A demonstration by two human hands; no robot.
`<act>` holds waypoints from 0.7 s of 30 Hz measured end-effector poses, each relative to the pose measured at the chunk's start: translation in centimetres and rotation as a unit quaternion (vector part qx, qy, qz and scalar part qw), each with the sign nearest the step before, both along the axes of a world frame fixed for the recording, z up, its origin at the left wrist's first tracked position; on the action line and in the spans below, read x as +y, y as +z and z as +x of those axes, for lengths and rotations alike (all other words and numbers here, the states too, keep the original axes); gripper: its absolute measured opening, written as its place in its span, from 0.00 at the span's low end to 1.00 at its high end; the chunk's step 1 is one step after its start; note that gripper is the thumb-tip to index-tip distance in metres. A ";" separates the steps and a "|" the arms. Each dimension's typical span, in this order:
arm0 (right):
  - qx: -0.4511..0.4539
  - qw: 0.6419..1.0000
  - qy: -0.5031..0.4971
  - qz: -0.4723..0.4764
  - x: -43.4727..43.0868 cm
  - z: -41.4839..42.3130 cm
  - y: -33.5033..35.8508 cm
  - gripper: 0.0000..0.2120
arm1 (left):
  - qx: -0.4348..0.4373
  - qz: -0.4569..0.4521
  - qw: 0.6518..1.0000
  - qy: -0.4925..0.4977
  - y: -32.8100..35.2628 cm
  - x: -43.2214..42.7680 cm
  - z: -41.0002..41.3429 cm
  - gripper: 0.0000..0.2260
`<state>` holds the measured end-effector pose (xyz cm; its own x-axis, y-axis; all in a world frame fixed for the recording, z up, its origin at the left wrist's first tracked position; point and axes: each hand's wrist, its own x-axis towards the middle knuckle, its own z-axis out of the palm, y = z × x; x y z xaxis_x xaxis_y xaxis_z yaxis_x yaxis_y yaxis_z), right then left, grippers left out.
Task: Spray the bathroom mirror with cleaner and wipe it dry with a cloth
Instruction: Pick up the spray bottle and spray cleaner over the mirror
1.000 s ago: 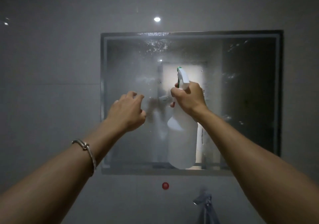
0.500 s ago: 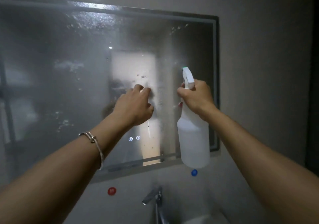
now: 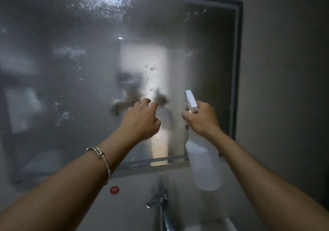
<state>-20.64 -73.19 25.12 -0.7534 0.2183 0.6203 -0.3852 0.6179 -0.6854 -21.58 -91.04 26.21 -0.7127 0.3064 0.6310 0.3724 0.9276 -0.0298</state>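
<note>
One misted mirror (image 3: 71,88), two hands up. My right grip (image 3: 201,118) wraps the neck of the one spray bottle (image 3: 204,163), nozzle at the glass, low right. My left grip (image 3: 142,120) reaches the glass; whether it holds anything, I cannot tell.

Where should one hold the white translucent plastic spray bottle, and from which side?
Grip the white translucent plastic spray bottle at its narrow neck, just under the trigger head, from the side away from the dark-framed wall mirror. The nozzle faces the glass and the wide body hangs below; the right hand holds it so.
</note>
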 end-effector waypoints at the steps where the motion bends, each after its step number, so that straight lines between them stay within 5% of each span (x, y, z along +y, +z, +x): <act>1: -0.012 1.000 0.009 -0.007 -1.3 -0.9 -0.7 0.07 | -0.011 0.002 1.000 0.017 -0.7 -1.6 -0.1 0.22; 10: -0.067 0.979 0.193 0.001 -18.3 -2.4 -4.4 0.04 | -0.079 0.044 0.980 0.176 -5.0 -17.2 1.5 0.25; 21: -0.172 0.939 0.296 0.046 -36.7 -1.6 -13.8 0.05 | -0.178 0.118 0.939 0.271 -15.4 -35.6 5.8 0.25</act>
<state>-22.20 -109.91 11.34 -0.8852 -0.3438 0.3135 -0.4450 0.4291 -0.7860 -15.80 -126.61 10.81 -0.9022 -0.2801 0.3280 -0.2080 0.9487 0.2380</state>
